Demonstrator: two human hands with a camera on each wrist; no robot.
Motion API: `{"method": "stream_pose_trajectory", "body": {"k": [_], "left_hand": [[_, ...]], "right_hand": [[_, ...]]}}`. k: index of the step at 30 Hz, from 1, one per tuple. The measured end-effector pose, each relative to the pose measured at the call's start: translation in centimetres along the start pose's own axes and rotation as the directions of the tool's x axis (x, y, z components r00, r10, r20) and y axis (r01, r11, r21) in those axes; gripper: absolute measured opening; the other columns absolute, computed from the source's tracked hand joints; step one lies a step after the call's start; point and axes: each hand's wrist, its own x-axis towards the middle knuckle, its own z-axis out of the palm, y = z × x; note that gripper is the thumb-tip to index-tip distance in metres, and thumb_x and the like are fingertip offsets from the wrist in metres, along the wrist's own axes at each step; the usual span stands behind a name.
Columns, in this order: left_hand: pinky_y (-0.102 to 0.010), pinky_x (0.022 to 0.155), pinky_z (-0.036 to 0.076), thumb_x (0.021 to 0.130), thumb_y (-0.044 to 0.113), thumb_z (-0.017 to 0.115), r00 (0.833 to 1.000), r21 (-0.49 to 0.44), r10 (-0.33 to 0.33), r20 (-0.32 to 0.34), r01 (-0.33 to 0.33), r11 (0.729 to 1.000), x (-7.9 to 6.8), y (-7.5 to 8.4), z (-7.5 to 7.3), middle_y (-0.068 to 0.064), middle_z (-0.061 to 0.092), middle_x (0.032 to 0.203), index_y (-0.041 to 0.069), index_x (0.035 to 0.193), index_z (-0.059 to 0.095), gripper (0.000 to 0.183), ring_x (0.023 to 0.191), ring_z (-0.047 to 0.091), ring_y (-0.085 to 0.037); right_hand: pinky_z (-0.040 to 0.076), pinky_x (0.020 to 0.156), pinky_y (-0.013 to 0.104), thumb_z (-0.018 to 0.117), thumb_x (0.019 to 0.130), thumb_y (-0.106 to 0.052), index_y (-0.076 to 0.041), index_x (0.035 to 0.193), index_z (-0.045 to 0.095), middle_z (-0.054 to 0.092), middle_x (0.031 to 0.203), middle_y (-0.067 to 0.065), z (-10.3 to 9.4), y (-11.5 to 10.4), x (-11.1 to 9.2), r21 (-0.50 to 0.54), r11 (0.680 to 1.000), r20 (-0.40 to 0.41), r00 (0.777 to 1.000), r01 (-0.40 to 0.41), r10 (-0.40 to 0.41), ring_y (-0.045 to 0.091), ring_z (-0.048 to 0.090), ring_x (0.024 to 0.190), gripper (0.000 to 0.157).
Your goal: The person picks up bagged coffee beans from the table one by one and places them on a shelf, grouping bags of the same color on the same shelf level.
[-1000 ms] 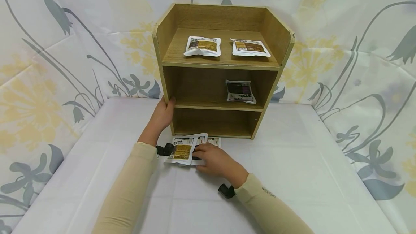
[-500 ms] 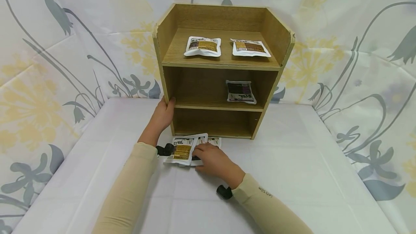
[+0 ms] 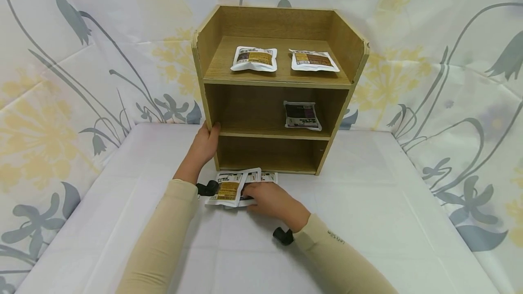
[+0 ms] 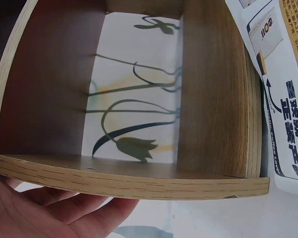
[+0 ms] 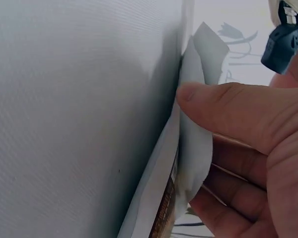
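Note:
In the head view my left hand [image 3: 205, 142] grips the left side panel of a small three-tier wooden shelf [image 3: 273, 136]. The left wrist view shows its fingers [image 4: 97, 208] along the outer face of that panel. Several flat white pouches overlap on the table before the shelf, the leftmost pouch [image 3: 227, 189] with a yellow-brown label. My right hand [image 3: 273, 201] is at the right part of this pile. Up close in the right wrist view, it pinches the edge of a white pouch [image 5: 196, 148], thumb on one side and fingers on the other.
Two puffy pouches, a left one [image 3: 254, 59] and a right one [image 3: 313, 61], lie on the top shelf. A dark-labelled pouch [image 3: 302, 115] leans at the right of the middle tier. A white cloth [image 3: 359, 208] covers the table; floral fabric [image 3: 408, 71] hangs behind.
My right hand has shifted slightly at the pile, its fingers drawn in lower over the pouches. The left hand and the shelf stay where they were.

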Motion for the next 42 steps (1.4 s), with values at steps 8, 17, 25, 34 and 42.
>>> {"method": "stream_pose_trajectory", "body": {"k": [8, 17, 25, 34, 42], "left_hand": [[-0.054, 0.099, 0.035, 0.095, 0.054, 0.019, 1.0, -0.011, -0.001, 0.014, 0.001, 1.0, 0.1, -0.2, 0.1, -0.018, 0.036, 0.141, 0.019, 0.147, 0.011, 0.064, 0.125, 0.042, -0.035], [-0.053, 0.1, 0.035, 0.095, 0.053, 0.02, 1.0, -0.011, 0.008, 0.009, -0.007, 1.0, 0.1, -0.1, 0.0, -0.019, 0.036, 0.141, 0.017, 0.146, 0.013, 0.064, 0.125, 0.041, -0.035], [-0.053, 0.1, 0.035, 0.095, 0.052, 0.021, 1.0, -0.009, 0.015, -0.002, -0.015, 1.0, 0.0, 0.0, -0.1, -0.019, 0.038, 0.14, 0.015, 0.146, 0.016, 0.063, 0.123, 0.043, -0.035], [-0.053, 0.1, 0.034, 0.095, 0.053, 0.02, 1.0, -0.003, 0.014, 0.005, -0.014, 1.0, -0.1, -0.2, 0.0, -0.019, 0.037, 0.14, 0.015, 0.146, 0.016, 0.064, 0.124, 0.042, -0.035], [-0.053, 0.101, 0.033, 0.094, 0.054, 0.02, 1.0, -0.006, 0.012, 0.008, -0.012, 1.0, -0.1, -0.2, -0.1, -0.018, 0.035, 0.142, 0.016, 0.146, 0.015, 0.065, 0.126, 0.04, -0.035]], "right_hand": [[0.049, 0.074, 0.025, 0.064, 0.081, -0.021, -0.019, 0.099, 0.067, 0.066, 0.099, -0.007, -0.9, 0.1, -0.5, -0.007, 1.0, -0.048, 0.999, 0.02, -0.021, 0.007, 0.061, 0.086, 0.018], [0.05, 0.073, 0.024, 0.059, 0.083, -0.016, -0.021, 0.094, 0.067, 0.066, 0.097, -0.009, -1.5, 0.8, -1.5, -0.013, 0.997, -0.209, 0.975, 0.077, -0.078, 0.005, 0.061, 0.086, 0.015], [0.051, 0.071, 0.024, 0.063, 0.083, -0.017, -0.018, 0.09, 0.068, 0.066, 0.091, -0.008, -2.5, 1.3, -2.2, -0.066, 0.993, -0.371, 0.922, 0.098, -0.116, 0.007, 0.062, 0.081, 0.009], [0.051, 0.078, 0.025, 0.067, 0.079, -0.011, -0.014, 0.092, 0.07, 0.069, 0.093, -0.005, -4.1, 1.8, -2.7, -0.072, 0.986, -0.491, 0.855, 0.147, -0.164, 0.009, 0.064, 0.087, 0.014], [0.052, 0.076, 0.025, 0.07, 0.078, -0.012, -0.015, 0.093, 0.071, 0.069, 0.092, -0.006, -5.3, 1.7, -3.0, -0.062, 0.991, -0.512, 0.849, 0.115, -0.13, 0.008, 0.064, 0.086, 0.015]]}}
